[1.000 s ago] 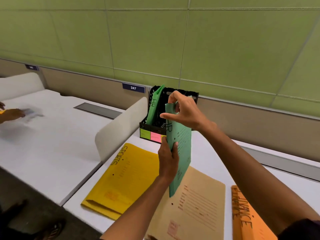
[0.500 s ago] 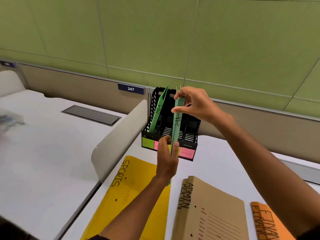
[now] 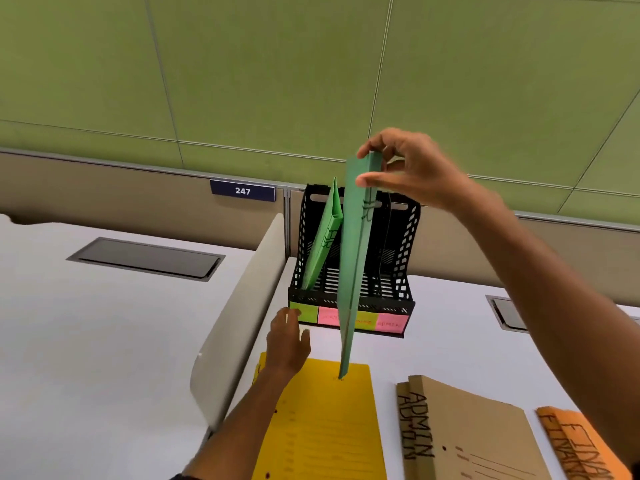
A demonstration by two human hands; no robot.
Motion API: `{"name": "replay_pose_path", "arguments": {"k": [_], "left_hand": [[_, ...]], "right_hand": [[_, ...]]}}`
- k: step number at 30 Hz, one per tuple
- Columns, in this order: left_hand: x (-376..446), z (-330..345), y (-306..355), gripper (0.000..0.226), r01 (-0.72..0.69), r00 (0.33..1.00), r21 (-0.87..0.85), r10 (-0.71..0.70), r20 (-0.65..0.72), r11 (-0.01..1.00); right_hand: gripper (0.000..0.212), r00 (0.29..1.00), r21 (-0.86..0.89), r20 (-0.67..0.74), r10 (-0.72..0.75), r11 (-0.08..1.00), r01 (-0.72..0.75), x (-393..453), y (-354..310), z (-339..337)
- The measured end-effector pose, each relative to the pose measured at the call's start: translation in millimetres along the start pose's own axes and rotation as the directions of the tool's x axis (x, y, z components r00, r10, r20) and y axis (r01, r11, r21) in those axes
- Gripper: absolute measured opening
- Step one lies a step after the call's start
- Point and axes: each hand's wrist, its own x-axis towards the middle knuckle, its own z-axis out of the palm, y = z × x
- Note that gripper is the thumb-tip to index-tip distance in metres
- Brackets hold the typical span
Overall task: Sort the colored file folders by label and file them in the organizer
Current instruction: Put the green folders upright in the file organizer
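The thin dark-green card folder (image 3: 355, 265) is pinched at its top edge by the right hand (image 3: 412, 171) — long axis hanging near-vertical, just in front of the black mesh plastic organizer (image 3: 401, 258). The left hand (image 3: 287, 341) is held open, empty, nearer the organizer's base.

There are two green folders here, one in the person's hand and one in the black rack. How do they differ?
The held green folder hangs in the air, pinched at its top by the right hand; the filed green folder stands in the black organizer, in its leftmost slot. The held one is a darker, bluish green and hangs nearly upright; the filed one is brighter and leans. Both carry handwritten black lettering on the spine.
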Motion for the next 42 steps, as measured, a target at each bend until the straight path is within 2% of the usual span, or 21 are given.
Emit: {"name": "replay_pose_path", "arguments": {"k": [4,9,17,23,33,42], "left_hand": [[15,-6,-20,0.059,-0.061,0.987,0.15,0.037,0.158,0.987],[33,-9,-30,0.073,-0.107,0.966,0.19,0.057,0.251,0.976],[56,0,-43,0.08,-0.16,0.96,0.251,0.091,0.263,0.955],[60,11,-60,0.083,-0.166,0.958,0.259,0.093,0.272,0.952],[69,17,-71,0.086,-0.18,0.958,0.257,0.11,0.264,0.95],[66,15,-66,0.084,-0.178,0.958,0.264,0.106,0.266,0.948]], "right_hand": [[0.038,1.0,-0.003,-0.018,0.005,1.0,-0.005,18,-8,7],[0.04,0.996,0.012,-0.089,-0.017,1.0,0.018,42,-11,1],[0.038,0.972,-0.06,-0.214,-0.096,0.995,0.085,69,5,24],[0.034,0.959,-0.25,-0.222,-0.176,0.961,0.119,71,31,72],[0.031,0.978,-0.264,-0.197,-0.067,0.964,0.013,46,63,152],[0.032,0.984,-0.266,-0.177,0.028,0.961,-0.076,34,77,181]]}}
